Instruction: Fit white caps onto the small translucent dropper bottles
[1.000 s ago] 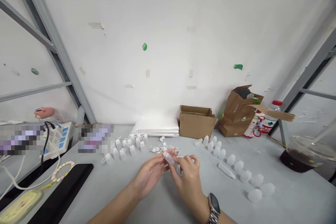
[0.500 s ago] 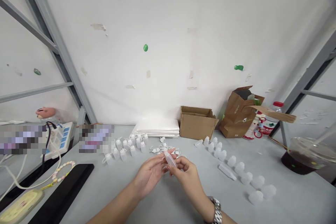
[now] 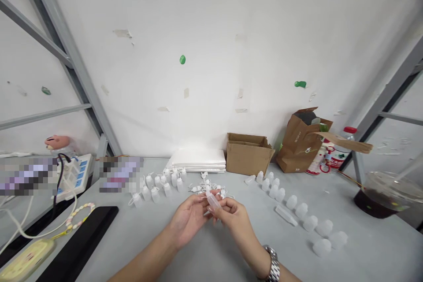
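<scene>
Between my hands is a small translucent plastic squeeze bottle [image 3: 213, 201], tilted with its white nozzle end pointing up and away. My right hand [image 3: 235, 216] pinches its body between thumb and fingers. The fingers of my left hand [image 3: 190, 220] are closed around its neck end; part of this grip is hidden. Just behind lies a loose pile of small white caps with straps [image 3: 205, 185]. To the left stand several capped bottles [image 3: 155, 194]. On the right, several uncapped bottles [image 3: 291, 202] form a slanting double row, and one bottle [image 3: 286, 216] lies on its side.
A cardboard box [image 3: 248, 156] and a stack of white packs [image 3: 197, 161] sit against the wall. Right of them are a brown paper bag [image 3: 297, 145] and a cup of dark drink [image 3: 380, 202]. At left are a black pad [image 3: 86, 238], a power strip [image 3: 77, 174] and cables.
My hands have barely moved. The bottle has shifted very slightly to the left between them, its nozzle end now a little more exposed. The other things stay in place.
</scene>
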`<state>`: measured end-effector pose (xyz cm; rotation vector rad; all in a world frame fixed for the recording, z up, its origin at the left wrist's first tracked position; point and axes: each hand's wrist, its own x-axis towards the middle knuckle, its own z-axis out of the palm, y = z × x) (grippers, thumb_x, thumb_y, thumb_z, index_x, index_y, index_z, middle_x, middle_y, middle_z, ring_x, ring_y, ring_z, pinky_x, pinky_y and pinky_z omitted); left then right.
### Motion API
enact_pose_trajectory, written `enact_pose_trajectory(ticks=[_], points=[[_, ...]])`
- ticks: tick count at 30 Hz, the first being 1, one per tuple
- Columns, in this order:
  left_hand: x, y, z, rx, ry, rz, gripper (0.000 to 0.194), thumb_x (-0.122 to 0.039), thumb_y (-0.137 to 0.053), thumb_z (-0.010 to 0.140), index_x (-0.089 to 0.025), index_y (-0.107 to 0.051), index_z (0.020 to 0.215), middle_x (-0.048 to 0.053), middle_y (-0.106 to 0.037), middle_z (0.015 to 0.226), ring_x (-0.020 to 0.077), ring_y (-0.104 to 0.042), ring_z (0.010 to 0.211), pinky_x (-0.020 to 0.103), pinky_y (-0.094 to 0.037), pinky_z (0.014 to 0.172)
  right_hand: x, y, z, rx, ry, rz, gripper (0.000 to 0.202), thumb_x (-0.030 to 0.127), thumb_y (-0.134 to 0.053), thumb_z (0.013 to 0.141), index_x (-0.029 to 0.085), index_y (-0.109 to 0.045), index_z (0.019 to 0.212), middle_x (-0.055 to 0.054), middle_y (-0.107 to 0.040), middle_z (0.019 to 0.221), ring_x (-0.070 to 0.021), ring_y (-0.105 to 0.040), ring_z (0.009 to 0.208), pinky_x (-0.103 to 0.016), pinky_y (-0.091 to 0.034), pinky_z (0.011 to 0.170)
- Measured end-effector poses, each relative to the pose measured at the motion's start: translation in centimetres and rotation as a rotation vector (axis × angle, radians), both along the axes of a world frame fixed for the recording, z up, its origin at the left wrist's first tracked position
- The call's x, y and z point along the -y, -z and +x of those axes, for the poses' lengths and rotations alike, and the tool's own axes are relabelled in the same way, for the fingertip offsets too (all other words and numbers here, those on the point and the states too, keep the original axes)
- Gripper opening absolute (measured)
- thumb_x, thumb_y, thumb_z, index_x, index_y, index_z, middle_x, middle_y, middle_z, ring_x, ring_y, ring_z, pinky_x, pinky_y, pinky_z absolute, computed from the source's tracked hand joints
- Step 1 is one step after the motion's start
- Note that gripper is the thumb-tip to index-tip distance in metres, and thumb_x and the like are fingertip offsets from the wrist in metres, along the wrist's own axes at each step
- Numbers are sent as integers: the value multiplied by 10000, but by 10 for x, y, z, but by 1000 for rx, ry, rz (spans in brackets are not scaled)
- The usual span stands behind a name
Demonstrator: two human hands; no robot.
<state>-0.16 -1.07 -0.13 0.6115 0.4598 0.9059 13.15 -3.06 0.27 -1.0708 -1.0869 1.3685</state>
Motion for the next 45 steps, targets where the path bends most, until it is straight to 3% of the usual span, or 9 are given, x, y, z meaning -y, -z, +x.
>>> enact_pose_trajectory(ticks=[6,11,16,19,22,26,30,34,45], points=[[-3,4,-1,4,-3,47,306,-191,-395,785,-100,-648,930,116,-649,918,195,-556,787,331,-395,720,-1,3,2,-26,-47,-20,268,360,-706,612,158,-561,512,21,-573,431,-80,-374,418,-218,-281,464],[-1,2,1,-49,-29,80,319,-263,-419,816,-124,-631,1009,106,-644,998,181,-559,778,327,-373,777,-3,3,3,-60,-98,10,313,389,-667,670,153,-550,501,8,-577,471,-89,-410,445,-221,-309,480],[2,-4,3,-149,-97,107,353,-366,-491,813,-147,-605,1066,110,-652,1022,211,-560,900,302,-374,734,2,3,1,136,22,120,234,380,-681,667,168,-585,644,0,-615,579,-148,-534,570,-253,-402,580],[3,-6,2,-242,-217,163,315,-375,-634,722,-151,-634,944,105,-675,955,225,-583,883,312,-390,742,7,6,-1,296,81,244,187,358,-661,701,180,-607,715,-27,-647,715,-184,-562,713,-288,-423,700],[0,-5,-1,-284,-310,172,243,-361,-659,703,-152,-634,825,106,-685,931,222,-595,864,299,-417,690,7,9,-3,226,-39,258,215,380,-604,755,188,-626,850,-38,-666,775,-183,-576,736,-291,-440,707],[-1,-6,-3,-299,-300,146,286,-394,-629,723,-158,-647,884,130,-661,1049,245,-599,885,269,-414,567,2,11,-2,72,-159,192,290,442,-559,778,178,-653,851,-37,-675,711,-171,-593,678,-289,-464,684],[1,-9,-1,-290,-286,156,309,-385,-651,703,-149,-679,901,132,-652,1087,287,-496,1121,318,-439,770,5,10,-2,177,-46,192,266,426,-638,715,165,-645,765,-36,-665,700,-185,-595,694,-285,-458,679],[5,-10,2,-336,-282,188,316,-383,-643,709,-153,-687,921,120,-655,1091,290,-474,1157,377,-373,935,12,6,-3,358,57,271,179,358,-611,748,180,-618,739,-19,-637,709,-178,-571,701,-260,-437,673],[7,-13,0,-461,-244,285,340,-379,-568,767,-159,-657,1011,104,-669,1066,280,-523,1104,397,-339,964,12,13,-2,523,144,377,152,325,-580,774,189,-589,706,-13,-608,685,-166,-555,663,-253,-434,641]])
